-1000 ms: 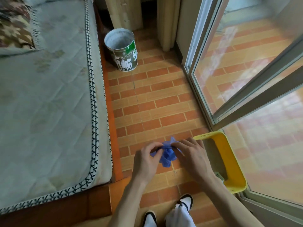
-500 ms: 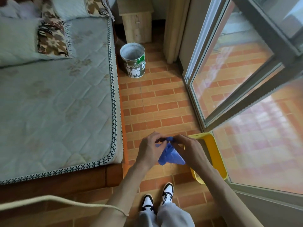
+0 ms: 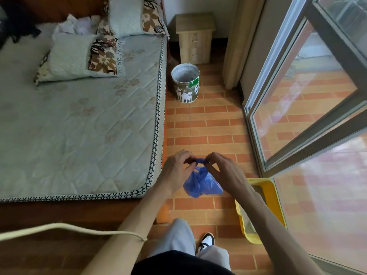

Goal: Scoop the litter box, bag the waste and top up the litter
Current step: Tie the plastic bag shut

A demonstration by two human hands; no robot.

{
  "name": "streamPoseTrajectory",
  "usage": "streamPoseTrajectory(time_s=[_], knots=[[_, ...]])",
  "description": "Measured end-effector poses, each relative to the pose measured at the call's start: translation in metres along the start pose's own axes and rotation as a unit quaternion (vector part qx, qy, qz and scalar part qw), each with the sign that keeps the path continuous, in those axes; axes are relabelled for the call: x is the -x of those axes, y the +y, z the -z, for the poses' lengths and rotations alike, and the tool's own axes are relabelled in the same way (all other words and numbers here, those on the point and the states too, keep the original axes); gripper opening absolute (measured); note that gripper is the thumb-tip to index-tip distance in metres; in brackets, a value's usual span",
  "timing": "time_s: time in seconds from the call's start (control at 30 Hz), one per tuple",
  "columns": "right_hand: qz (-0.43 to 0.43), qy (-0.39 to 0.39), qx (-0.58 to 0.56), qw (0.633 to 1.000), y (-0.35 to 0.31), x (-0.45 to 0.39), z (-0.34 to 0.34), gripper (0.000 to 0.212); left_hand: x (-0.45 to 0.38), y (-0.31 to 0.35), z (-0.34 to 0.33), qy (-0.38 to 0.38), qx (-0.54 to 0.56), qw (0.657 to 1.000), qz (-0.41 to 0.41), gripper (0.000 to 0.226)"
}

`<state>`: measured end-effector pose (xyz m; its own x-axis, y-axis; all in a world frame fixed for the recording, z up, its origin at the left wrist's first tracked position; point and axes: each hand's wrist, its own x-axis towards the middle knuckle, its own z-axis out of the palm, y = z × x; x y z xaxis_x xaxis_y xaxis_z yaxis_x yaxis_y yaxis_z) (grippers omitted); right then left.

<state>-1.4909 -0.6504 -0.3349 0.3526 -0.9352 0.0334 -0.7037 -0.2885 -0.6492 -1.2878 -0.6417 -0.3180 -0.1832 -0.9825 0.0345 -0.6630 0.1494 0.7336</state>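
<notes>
Below, brick-patterned floor (image 3: 208, 124) running between mattress (image 3: 79, 126) and glass sliding door (image 3: 309, 108). Paint-stained bucket (image 3: 185, 83) standing near wooden nightstand (image 3: 195, 37). Yellow litter box (image 3: 276, 203) sitting by door. Blue bag (image 3: 202, 185) hanging over floor, bulging, neck twisted; left hand (image 3: 175, 168) and right hand (image 3: 224, 171) pinching its top.

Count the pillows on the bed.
2, as far as shows: one pale pillow at the bed's near-left, another farther back by the headboard. Each lies on a floral cushion; crumpled bedding may hide more.
</notes>
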Motion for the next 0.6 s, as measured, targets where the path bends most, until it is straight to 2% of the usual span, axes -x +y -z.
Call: streamPoseTrajectory(time_s=[0.23,0.6], knots=[[0.031,0.008,0.004,0.999,0.003,-0.07,0.006,0.007,-0.056,-0.015,0.024,0.017,-0.019,1.0,-0.009,0.01],[0.006,0.012,0.001,1.0,0.015,-0.222,0.017,0.004,-0.211,-0.074,0.071,-0.03,-0.014,0.999,-0.028,0.008]])
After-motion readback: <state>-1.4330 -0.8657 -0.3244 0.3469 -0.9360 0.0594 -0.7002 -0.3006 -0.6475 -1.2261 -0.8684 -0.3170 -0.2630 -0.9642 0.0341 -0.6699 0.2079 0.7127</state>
